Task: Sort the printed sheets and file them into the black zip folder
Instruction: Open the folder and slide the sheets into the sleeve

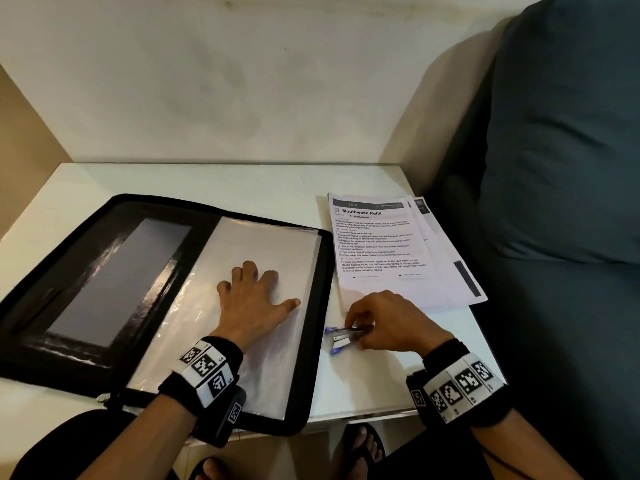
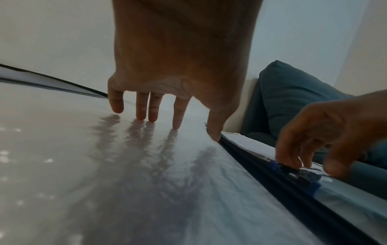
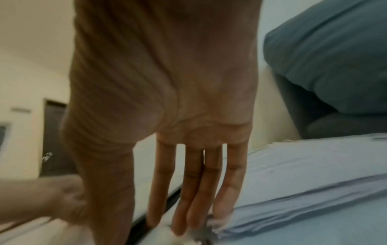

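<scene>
The black zip folder lies open on the white table. Its right half holds clear plastic sleeves. My left hand lies flat on the sleeves with fingers spread, as the left wrist view also shows. A fanned stack of printed sheets, topped by "Mouthwash Refill", lies to the right of the folder. My right hand reaches down just in front of the sheets. Its fingertips touch a blue-capped pen and a small stapler; the thumb is beside them.
A second blue-capped pen lies next to the stapler. A dark teal sofa cushion stands against the table's right edge. A wall runs behind the table. Sandalled feet show below the front edge.
</scene>
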